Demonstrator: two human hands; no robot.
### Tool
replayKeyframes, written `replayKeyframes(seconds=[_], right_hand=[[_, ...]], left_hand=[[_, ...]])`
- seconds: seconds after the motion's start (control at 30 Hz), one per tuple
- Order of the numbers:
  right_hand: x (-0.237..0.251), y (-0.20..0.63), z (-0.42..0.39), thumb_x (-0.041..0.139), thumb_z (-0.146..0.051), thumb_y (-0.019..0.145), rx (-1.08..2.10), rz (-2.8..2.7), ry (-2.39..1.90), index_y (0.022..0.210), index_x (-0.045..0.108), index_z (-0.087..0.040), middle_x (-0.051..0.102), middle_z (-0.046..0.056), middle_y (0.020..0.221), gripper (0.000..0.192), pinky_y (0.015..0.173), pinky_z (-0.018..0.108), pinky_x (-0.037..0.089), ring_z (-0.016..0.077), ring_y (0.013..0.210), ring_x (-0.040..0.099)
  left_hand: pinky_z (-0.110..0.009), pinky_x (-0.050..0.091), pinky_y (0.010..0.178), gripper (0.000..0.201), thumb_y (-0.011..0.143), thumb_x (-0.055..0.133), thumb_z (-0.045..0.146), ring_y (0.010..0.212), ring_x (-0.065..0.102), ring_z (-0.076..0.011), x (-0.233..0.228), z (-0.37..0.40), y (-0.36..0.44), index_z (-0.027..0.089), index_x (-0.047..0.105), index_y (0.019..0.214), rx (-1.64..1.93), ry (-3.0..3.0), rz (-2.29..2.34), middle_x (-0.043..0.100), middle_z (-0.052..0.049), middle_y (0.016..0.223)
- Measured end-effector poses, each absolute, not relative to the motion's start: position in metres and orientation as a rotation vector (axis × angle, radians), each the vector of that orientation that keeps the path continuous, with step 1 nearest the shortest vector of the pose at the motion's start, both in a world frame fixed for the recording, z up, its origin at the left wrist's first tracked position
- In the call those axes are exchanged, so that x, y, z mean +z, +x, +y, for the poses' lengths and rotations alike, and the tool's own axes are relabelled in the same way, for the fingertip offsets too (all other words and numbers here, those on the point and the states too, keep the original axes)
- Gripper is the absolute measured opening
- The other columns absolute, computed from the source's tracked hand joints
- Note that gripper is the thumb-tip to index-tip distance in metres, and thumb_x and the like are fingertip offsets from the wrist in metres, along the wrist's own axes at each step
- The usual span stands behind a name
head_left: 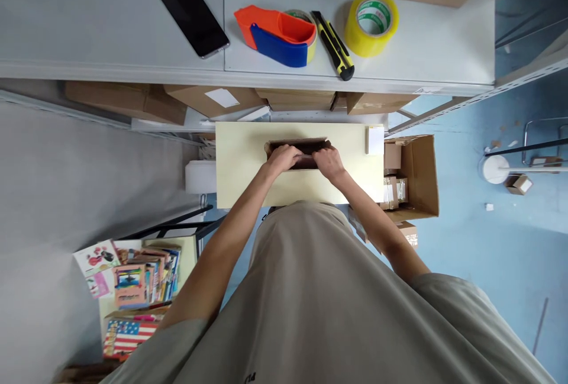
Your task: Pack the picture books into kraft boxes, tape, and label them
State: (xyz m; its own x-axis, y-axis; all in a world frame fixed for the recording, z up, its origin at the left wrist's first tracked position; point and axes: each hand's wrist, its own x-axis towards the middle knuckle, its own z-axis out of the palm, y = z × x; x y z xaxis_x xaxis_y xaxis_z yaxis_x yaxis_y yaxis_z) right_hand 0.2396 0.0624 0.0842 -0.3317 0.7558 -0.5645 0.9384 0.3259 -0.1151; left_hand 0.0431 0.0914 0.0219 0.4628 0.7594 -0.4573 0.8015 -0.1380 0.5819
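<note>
Left hand (282, 158) and right hand (329, 163) side by side, both closed over the near edge of a small brown cardboard box (298, 148), fingers curled onto its flaps. Box resting on the far middle of a pale yellow bench (242, 162), directly ahead of the body, its dark opening partly in view between and beyond the hands. Likely step: pressing the flaps shut, or folding the box into shape; hard to tell which. Next move probably calling for one hand to keep the flaps down while the other reaches up for tape. Small white pad (375, 139) at the far right corner of the bench. Open carton (419, 174) of small parcels just to the right, on a blue floor. Higher up, on a grey shelf (110, 35): black phone (192, 16), orange and blue tape dispenser (277, 35), yellow and black utility knife (335, 45), roll of yellow tape (371, 22). Colourful cards (133, 280) stacked low on the left.
</note>
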Motion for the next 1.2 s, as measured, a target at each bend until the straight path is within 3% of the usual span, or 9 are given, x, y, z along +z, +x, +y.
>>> replayKeyframes(seconds=[0.23,0.33,0.5,0.67,0.77,0.87,0.97,1.07,1.2], right_hand=[[0.103,0.231,0.067,0.043,0.001,0.111,-0.636,2.1,1.532,0.129,0.086,-0.007,0.086,0.027,0.129,0.048,0.105,0.039,0.059,0.0337,0.124,0.084],[0.125,0.229,0.068,0.045,-0.001,0.111,-0.613,2.111,1.572,0.128,0.085,-0.009,0.085,0.026,0.131,0.044,0.104,0.039,0.059,0.0344,0.124,0.083],[0.163,0.211,0.078,0.046,-0.007,0.113,-0.516,2.298,1.696,0.131,0.083,-0.015,0.086,0.021,0.128,0.042,0.107,0.041,0.061,0.0333,0.12,0.082],[0.19,0.159,0.123,0.046,-0.017,0.116,-0.538,2.639,1.866,0.132,0.081,-0.021,0.085,0.013,0.123,0.039,0.114,0.053,0.062,0.0362,0.121,0.078],[0.202,0.114,0.171,0.045,-0.021,0.12,-0.556,2.831,1.867,0.147,0.074,-0.018,0.082,0.014,0.13,0.04,0.118,0.056,0.061,0.0339,0.122,0.077],[0.209,0.067,0.224,0.045,-0.014,0.12,-0.553,2.961,1.805,0.168,0.056,-0.01,0.076,0.018,0.151,0.05,0.129,0.056,0.053,0.032,0.139,0.07],[0.208,0.029,0.272,0.05,-0.007,0.116,-0.615,3.003,1.823,0.169,0.052,-0.01,0.065,0.017,0.168,0.054,0.14,0.055,0.043,0.0303,0.163,0.053],[0.199,0.005,0.307,0.059,-0.002,0.108,-0.691,2.957,1.879,0.167,0.052,-0.015,0.061,0.011,0.174,0.061,0.143,0.056,0.038,0.0282,0.172,0.044],[0.191,-0.005,0.327,0.057,0.008,0.105,-0.881,2.81,1.946,0.159,0.055,-0.011,0.069,0.009,0.167,0.057,0.146,0.047,0.03,0.0172,0.165,0.05]], left_hand=[[-0.041,0.061,0.114,0.042,0.101,0.081,0.024,0.134,0.08,-0.0375,0.026,0.086,0.048,0.021,0.084,0.143,-0.176,1.953,1.278,0.085,-0.019,0.14],[-0.048,0.059,0.119,0.038,0.102,0.079,0.023,0.137,0.078,-0.0408,0.04,0.077,0.037,0.02,0.084,0.139,-0.042,1.963,1.283,0.083,-0.018,0.145],[-0.058,0.059,0.118,0.025,0.105,0.076,0.025,0.128,0.081,-0.0436,0.082,0.079,-0.003,0.026,0.088,0.126,0.316,1.872,1.262,0.087,-0.01,0.136],[-0.052,0.065,0.105,0.02,0.111,0.067,0.029,0.114,0.083,-0.0349,0.135,0.122,-0.058,0.025,0.086,0.116,0.843,1.917,1.339,0.087,-0.008,0.122],[-0.049,0.063,0.11,0.018,0.11,0.068,0.028,0.11,0.079,-0.0286,0.157,0.163,-0.092,0.025,0.083,0.117,1.164,1.85,1.463,0.08,-0.006,0.114],[-0.054,0.051,0.131,0.027,0.106,0.077,0.037,0.141,0.07,-0.0344,0.167,0.207,-0.121,0.025,0.079,0.13,1.361,1.673,1.476,0.079,-0.007,0.123],[-0.053,0.036,0.143,0.044,0.102,0.082,0.051,0.167,0.048,-0.035,0.167,0.245,-0.143,0.025,0.075,0.137,1.408,1.578,1.439,0.078,-0.009,0.143],[-0.055,0.025,0.149,0.052,0.104,0.077,0.054,0.175,0.035,-0.0299,0.158,0.274,-0.155,0.022,0.071,0.145,1.347,1.609,1.454,0.074,-0.007,0.155],[-0.062,0.011,0.152,0.05,0.105,0.076,0.039,0.177,0.033,-0.0286,0.146,0.296,-0.16,0.019,0.067,0.15,1.217,1.645,1.497,0.073,-0.008,0.157]])
